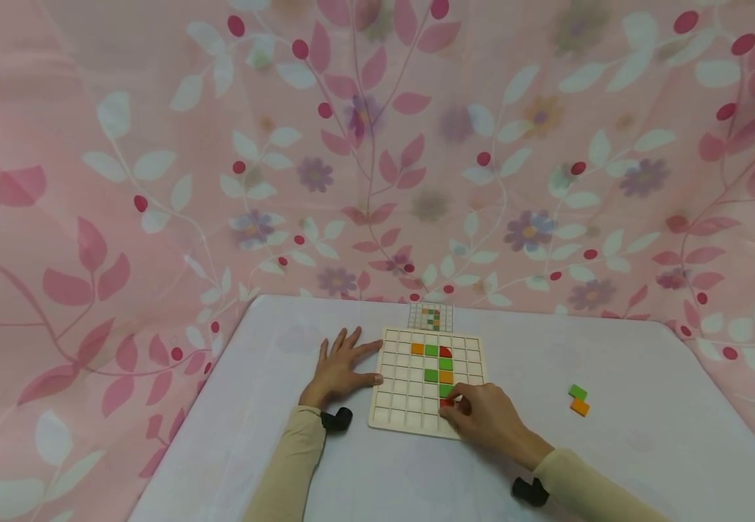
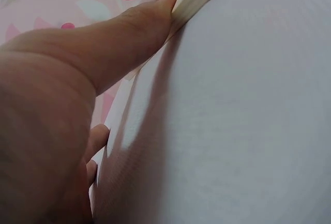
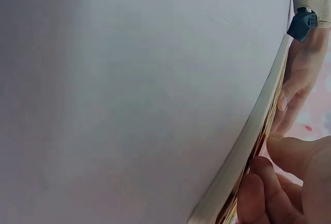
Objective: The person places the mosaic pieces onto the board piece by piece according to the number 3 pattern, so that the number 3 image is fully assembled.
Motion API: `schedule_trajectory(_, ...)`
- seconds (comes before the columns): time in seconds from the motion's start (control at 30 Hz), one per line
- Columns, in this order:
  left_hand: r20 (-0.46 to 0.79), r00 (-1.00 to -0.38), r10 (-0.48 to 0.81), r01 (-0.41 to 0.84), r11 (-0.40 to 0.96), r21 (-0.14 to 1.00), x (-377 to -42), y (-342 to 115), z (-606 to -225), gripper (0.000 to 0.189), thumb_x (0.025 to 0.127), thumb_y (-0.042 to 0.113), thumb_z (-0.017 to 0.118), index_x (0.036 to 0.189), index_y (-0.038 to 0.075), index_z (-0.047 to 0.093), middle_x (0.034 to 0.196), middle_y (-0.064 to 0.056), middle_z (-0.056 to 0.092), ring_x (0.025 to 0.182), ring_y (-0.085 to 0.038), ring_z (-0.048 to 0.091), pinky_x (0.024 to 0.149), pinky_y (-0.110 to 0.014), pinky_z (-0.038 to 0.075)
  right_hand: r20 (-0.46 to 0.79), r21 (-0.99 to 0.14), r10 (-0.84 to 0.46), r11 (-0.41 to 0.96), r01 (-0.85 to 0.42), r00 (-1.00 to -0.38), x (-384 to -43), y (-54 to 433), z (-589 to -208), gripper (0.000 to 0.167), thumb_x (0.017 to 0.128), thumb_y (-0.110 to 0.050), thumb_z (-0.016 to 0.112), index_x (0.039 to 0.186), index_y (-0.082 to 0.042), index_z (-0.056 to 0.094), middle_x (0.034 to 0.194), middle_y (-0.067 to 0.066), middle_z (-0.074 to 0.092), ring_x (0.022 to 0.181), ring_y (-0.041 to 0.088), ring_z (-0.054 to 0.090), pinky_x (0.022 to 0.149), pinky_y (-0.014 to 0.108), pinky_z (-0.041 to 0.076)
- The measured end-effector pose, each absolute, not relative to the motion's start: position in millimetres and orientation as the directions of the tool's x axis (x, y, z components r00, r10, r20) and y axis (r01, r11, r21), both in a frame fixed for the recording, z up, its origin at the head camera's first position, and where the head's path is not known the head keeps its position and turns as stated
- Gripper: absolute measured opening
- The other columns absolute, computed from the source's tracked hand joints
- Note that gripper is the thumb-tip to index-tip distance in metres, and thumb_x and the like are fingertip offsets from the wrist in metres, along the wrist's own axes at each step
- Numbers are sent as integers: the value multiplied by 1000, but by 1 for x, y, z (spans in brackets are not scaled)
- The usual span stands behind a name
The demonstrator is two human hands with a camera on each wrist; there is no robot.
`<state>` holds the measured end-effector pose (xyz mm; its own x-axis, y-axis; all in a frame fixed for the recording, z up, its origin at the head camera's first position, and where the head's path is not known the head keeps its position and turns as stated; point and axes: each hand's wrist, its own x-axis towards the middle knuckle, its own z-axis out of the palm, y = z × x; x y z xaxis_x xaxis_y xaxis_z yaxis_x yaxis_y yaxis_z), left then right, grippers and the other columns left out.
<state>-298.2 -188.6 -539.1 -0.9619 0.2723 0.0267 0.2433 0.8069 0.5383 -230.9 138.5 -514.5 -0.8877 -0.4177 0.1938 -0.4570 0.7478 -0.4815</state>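
Note:
A square wooden grid board (image 1: pixel 403 406) lies on the table with green, orange and red tiles in some of its cells. My left hand (image 1: pixel 338 373) rests at its left edge with fingers spread, the thumb and index fingertips touching the rim. In the left wrist view, the thumb (image 2: pixel 124 38) presses against the board's side (image 2: pixel 199 1). Over the lower right part of the board, my right hand (image 1: pixel 491 420) pinches a red tile (image 1: pixel 446 403) just below a green tile (image 1: pixel 446 391). The right fingers hide part of that tile and nearby cells.
Behind the board lies a pattern card (image 1: pixel 431 317) printed with a coloured grid. To the right, a loose green tile (image 1: pixel 577 392) touches an orange tile (image 1: pixel 580 407) on the white-covered table (image 1: pixel 645 449). A pink floral curtain (image 1: pixel 377 181) hangs behind the table.

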Motion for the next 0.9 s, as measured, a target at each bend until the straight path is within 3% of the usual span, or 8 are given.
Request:
schedule_trajectory(0.2,1,-960,280,241,825,511,-297,-187,-536,74,89,58,79,156,37,54,178,-11,20,166,-41,4,127,-72,-3,229,-491,-397,742,-457,-889,-227,147,-506,11,88,-24,88,89,-20,77,63,-20,61,58,-5,49,60,19,44)
schedule_trajectory(0.33,0,-958,287,247,824,510,-296,-187,-535,74,89,58,79,155,35,56,178,-12,22,166,-42,5,127,-73,-3,173,-467,-353,792,-392,-920,-230,162,-498,11,89,-25,87,88,-21,76,65,-17,61,60,-1,50,60,20,43)
schedule_trajectory(0.57,-10,-954,300,250,813,525,-292,-188,-533,83,80,59,87,155,37,56,178,-11,20,166,-41,2,128,-71,-6,137,-381,-298,864,-328,-945,-238,208,-492,19,88,-25,87,97,-11,78,75,-8,69,64,4,56,58,22,49)
schedule_trajectory(0.9,2,-947,321,278,818,504,-292,-190,-532,88,77,57,90,155,37,55,178,-12,20,166,-42,4,128,-72,-4,155,-314,-209,916,-249,-965,-244,284,-488,32,88,-28,86,105,-2,77,93,9,76,79,25,70,66,47,60)
